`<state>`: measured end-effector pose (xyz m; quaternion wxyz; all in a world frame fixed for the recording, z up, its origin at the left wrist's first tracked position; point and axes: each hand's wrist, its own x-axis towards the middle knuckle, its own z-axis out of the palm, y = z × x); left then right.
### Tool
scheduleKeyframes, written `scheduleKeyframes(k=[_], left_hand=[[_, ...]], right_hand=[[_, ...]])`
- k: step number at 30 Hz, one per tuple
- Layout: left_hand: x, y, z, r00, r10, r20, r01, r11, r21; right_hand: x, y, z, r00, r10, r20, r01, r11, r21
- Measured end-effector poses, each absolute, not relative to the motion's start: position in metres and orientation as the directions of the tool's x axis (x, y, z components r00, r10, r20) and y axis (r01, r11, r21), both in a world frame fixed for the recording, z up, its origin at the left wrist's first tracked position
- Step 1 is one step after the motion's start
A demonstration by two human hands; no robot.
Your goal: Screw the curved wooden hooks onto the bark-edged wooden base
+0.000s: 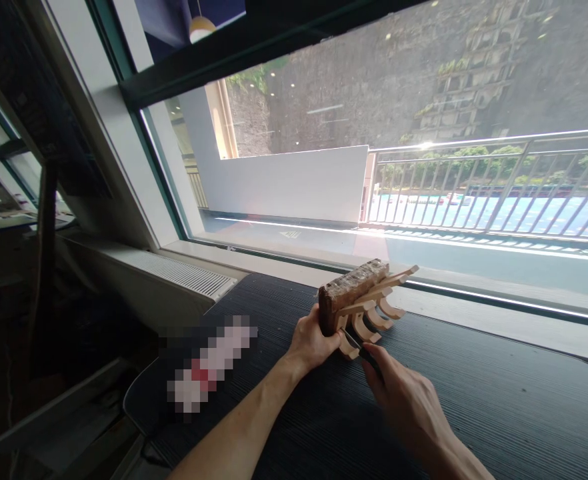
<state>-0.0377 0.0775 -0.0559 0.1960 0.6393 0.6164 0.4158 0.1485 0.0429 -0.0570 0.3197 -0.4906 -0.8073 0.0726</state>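
Note:
My left hand (310,343) is wrapped round the near end of a wooden rack (357,290): a brown block with a rough, bark-like top and several pale curved wooden hooks (367,323) along its right side. A longer pale strip (404,273) juts out at the far end. The rack is tilted over the dark table. In my right hand (409,393) is a slim tool with a black handle (371,363); its thin shaft points at the nearest hook, beside my left thumb. The tool's tip is hard to make out, so its exact kind is unclear.
A black wood-grain table (499,393) lies under my hands. On its left part is a blurred-out pale and red item (211,367). A large window (294,233) with a sill runs along the far side, and a vented cover (189,270) is at the left.

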Motion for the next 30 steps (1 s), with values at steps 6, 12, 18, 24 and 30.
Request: scheduleKeyframes(k=[6,12,18,24,30], left_hand=[[-0.037,0.076,-0.054,-0.104,0.949,0.298,0.629,-0.169,0.759],[-0.032,0.073,-0.053,-0.086,0.947,0.310,0.630,-0.189,0.753],[-0.031,0.073,-0.054,-0.068,0.949,0.309,0.596,-0.209,0.775],[-0.026,0.071,-0.051,-0.057,0.947,0.315,0.606,-0.218,0.765],[-0.021,0.069,-0.053,-0.066,0.938,0.340,0.658,-0.215,0.721]], right_hand=[[0.147,0.048,-0.055,-0.285,0.932,0.222,0.554,0.349,-0.755],[0.155,0.044,-0.060,-0.366,0.838,0.404,0.780,0.513,-0.357],[0.150,0.047,-0.049,-0.345,0.914,0.214,0.586,0.388,-0.711],[0.155,0.043,-0.048,-0.306,0.885,0.352,0.791,0.442,-0.423],[0.152,0.041,-0.047,-0.297,0.899,0.321,0.695,0.435,-0.573]])
